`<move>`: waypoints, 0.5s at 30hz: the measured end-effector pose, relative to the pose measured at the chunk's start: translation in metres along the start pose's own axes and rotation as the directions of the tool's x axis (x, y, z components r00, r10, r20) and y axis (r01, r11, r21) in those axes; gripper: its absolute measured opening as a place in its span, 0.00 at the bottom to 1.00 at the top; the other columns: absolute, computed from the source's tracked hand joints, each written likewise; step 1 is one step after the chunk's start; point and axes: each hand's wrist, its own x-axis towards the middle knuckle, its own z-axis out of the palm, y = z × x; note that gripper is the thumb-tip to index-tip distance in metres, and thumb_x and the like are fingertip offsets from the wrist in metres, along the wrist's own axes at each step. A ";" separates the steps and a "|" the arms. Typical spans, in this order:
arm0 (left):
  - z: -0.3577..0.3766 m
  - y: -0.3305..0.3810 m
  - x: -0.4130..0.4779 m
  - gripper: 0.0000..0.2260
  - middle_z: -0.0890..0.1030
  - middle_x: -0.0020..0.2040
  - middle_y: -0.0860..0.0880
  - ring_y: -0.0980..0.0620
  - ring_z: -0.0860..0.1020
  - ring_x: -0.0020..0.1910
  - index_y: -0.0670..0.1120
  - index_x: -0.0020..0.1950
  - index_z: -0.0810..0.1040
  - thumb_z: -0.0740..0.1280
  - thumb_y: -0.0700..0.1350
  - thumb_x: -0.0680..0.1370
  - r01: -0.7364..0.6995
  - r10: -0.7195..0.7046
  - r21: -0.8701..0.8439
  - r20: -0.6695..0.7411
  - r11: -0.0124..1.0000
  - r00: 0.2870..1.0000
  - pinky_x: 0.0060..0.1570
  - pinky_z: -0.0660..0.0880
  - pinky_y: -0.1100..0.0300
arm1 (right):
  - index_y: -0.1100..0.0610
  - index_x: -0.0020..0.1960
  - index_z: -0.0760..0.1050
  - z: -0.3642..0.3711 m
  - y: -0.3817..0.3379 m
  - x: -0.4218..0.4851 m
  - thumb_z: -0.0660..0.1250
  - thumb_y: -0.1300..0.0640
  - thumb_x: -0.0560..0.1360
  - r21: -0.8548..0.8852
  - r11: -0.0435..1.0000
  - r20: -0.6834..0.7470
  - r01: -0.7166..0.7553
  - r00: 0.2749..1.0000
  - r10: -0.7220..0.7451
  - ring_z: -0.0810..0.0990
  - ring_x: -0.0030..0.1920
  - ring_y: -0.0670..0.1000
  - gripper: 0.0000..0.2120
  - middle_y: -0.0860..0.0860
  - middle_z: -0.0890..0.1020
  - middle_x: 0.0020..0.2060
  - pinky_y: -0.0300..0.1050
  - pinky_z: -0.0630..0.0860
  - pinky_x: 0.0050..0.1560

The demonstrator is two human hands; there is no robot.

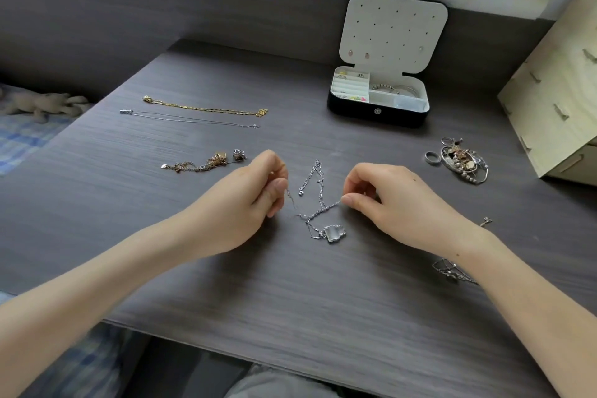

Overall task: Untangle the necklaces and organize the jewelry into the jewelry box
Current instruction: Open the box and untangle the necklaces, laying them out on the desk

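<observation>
Both hands pinched one silver pendant necklace [318,203] mid-frame: left hand [258,191] on one end, right hand [384,197] on the chain. Jewelry box [378,113] sat lid-up, upper right on the counter [290,300].

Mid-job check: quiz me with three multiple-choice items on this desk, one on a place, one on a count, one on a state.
1. The jewelry box stands: A) at the left edge B) on the desk's far right C) at the near edge.
2. Necklaces laid out straight at far left: A) one B) two C) four.
3. The pendant chain is: A) boxed B) lying untouched C) pinched at both ends.
Answers: B, it sits far right; B, one gold necklace, one silver necklace; C, left hand and right hand each pinch it.
</observation>
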 end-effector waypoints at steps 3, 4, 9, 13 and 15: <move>-0.006 0.011 0.003 0.11 0.72 0.31 0.54 0.56 0.68 0.31 0.52 0.41 0.65 0.58 0.40 0.80 -0.019 0.019 0.027 0.030 0.999 0.999 0.32 0.64 0.68 | 0.53 0.46 0.76 0.003 0.001 -0.001 0.68 0.55 0.75 -0.041 0.998 -0.038 0.039 0.998 -0.041 0.70 0.41 0.45 0.03 0.45 0.77 0.39 0.35 0.62 0.41; -0.009 0.016 0.005 0.10 0.73 0.31 0.54 0.55 0.68 0.31 0.53 0.41 0.66 0.58 0.40 0.80 -0.035 0.033 0.047 0.052 0.998 0.998 0.31 0.64 0.68 | 0.53 0.46 0.77 0.003 0.002 -0.002 0.69 0.54 0.74 -0.061 0.997 -0.063 0.055 0.996 -0.059 0.71 0.41 0.46 0.03 0.45 0.76 0.38 0.35 0.62 0.41; -0.016 0.036 0.015 0.10 0.75 0.31 0.55 0.58 0.71 0.30 0.54 0.40 0.68 0.61 0.42 0.79 -0.101 0.095 0.049 0.113 0.994 0.989 0.29 0.65 0.69 | 0.49 0.45 0.79 0.001 -0.005 -0.017 0.72 0.44 0.68 -0.025 0.992 -0.056 0.121 0.991 -0.122 0.71 0.43 0.47 0.11 0.44 0.77 0.40 0.36 0.66 0.46; -0.019 0.042 0.029 0.09 0.77 0.29 0.56 0.53 0.72 0.29 0.51 0.40 0.70 0.63 0.41 0.78 -0.025 0.023 0.009 0.183 1.000 0.983 0.33 0.70 0.59 | 0.49 0.44 0.79 0.011 -0.010 -0.025 0.73 0.46 0.68 -0.038 0.991 -0.027 0.131 0.991 -0.133 0.72 0.42 0.49 0.10 0.45 0.77 0.39 0.42 0.68 0.43; -0.016 0.047 0.037 0.07 0.77 0.28 0.54 0.54 0.71 0.26 0.48 0.41 0.72 0.63 0.39 0.78 0.041 -0.031 -0.035 0.249 0.999 0.968 0.30 0.70 0.60 | 0.50 0.42 0.79 0.016 -0.012 -0.028 0.70 0.45 0.67 -0.063 0.988 -0.062 0.143 0.987 -0.147 0.70 0.40 0.48 0.09 0.43 0.76 0.37 0.40 0.65 0.41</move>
